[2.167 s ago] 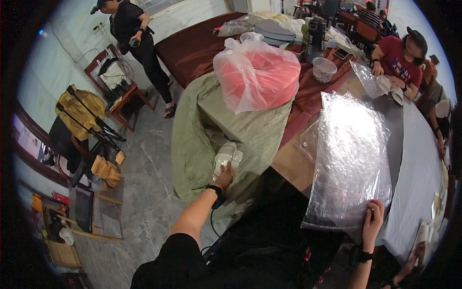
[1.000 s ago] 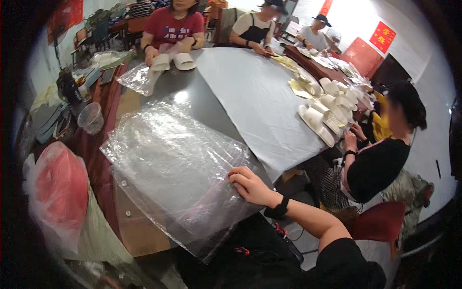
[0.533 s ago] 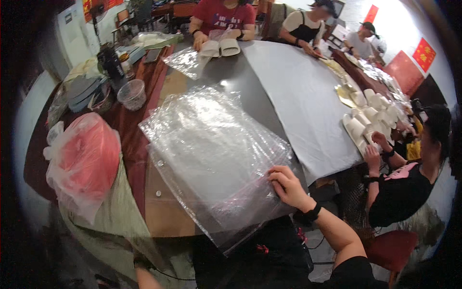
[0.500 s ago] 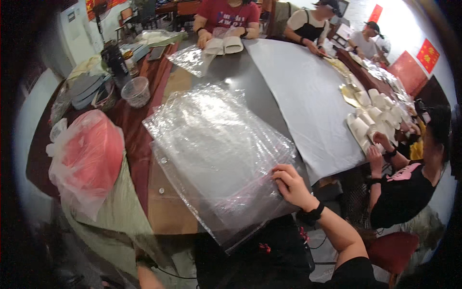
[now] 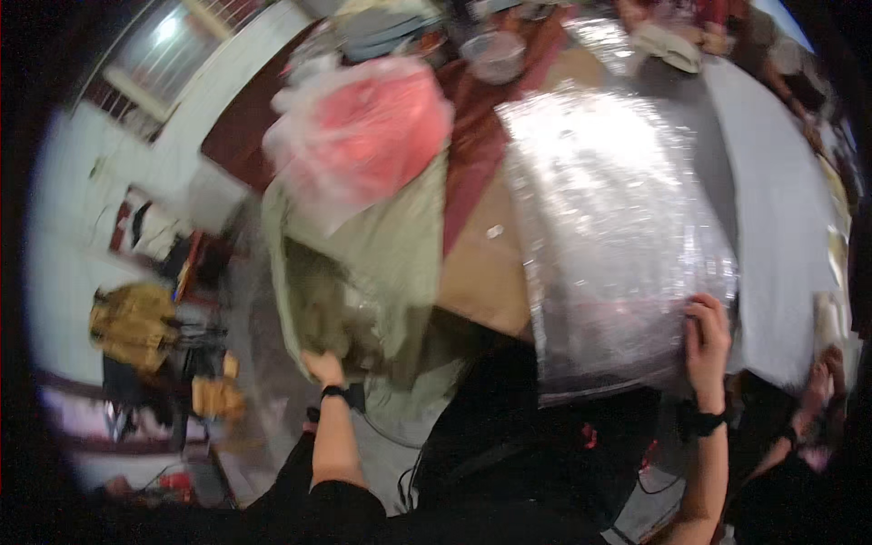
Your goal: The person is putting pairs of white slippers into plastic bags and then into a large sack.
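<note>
My left hand [image 5: 324,367] is closed on the rim of an olive-green woven sack [image 5: 400,263], whose mouth gapes open beside the table. Its inside is dark and blurred, so I cannot make out what it holds. On the table in front of me lies a stack of clear plastic bags [image 5: 604,218], shiny and flat, with the near edge hanging slightly over. My right hand [image 5: 708,341] is at the stack's right near corner, fingers curled and pinching its edge.
A translucent bag with something red-pink inside [image 5: 377,136] rests above the sack. Behind it stand grey pieces [image 5: 386,32] and a clear plastic tub [image 5: 493,56]. A white sheet [image 5: 781,209] covers the table's right side, where other people's hands [image 5: 822,386] work. Coats hang at far left.
The view has swung left, so the table things now appear farther right. My left hand has come into view from low down and grips the sack's rim. My right hand stays at the plastic bags.
</note>
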Motion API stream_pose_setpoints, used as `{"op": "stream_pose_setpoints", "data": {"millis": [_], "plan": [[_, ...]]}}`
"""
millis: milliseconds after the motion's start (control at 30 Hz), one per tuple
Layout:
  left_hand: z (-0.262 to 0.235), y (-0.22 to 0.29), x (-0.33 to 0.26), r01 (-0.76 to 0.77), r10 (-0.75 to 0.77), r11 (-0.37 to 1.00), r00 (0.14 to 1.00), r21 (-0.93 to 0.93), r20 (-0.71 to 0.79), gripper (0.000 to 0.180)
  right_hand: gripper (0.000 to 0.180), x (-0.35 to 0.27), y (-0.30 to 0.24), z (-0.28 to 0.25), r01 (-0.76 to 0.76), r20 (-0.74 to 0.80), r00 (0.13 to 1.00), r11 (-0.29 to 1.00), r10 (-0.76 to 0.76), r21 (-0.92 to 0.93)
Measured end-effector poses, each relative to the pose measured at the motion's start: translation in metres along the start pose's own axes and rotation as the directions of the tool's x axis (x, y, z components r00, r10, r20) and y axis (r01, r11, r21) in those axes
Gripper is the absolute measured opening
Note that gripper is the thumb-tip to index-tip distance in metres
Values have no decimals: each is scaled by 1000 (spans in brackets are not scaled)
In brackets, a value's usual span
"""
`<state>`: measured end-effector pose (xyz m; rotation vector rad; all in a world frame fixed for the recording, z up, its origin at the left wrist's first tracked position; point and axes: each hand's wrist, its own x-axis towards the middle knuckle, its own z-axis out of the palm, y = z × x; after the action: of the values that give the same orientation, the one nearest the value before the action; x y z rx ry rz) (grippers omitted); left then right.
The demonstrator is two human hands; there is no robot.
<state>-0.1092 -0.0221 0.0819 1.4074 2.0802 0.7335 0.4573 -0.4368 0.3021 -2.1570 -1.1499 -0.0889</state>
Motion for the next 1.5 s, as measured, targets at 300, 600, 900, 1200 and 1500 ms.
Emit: {"op": "stream_pose_setpoints", "data": {"millis": [300,600,900,1200,1500], "plan": [[-89,42,-7,-215,247,969,895,125,-372,83,18,-2,7,-1,34,-42,999,999,-32,42],[-63,172,-87,-394,607,680,775,-618,174,52,35,7,8,8,210,-214,955,978,-204,9],[-30,324,-275,-822,876,-33,-298,-569,379,47,36,-7,11,27,36,-281,945,910,-165,-413],[65,357,-320,-865,713,-283,-479,-415,512,55,33,-3,7,28,19,-367,910,905,-192,-424],[70,369,-308,-855,731,-335,-501,-396,463,65,32,-4,9,31,81,-327,931,966,-161,-247]]}}
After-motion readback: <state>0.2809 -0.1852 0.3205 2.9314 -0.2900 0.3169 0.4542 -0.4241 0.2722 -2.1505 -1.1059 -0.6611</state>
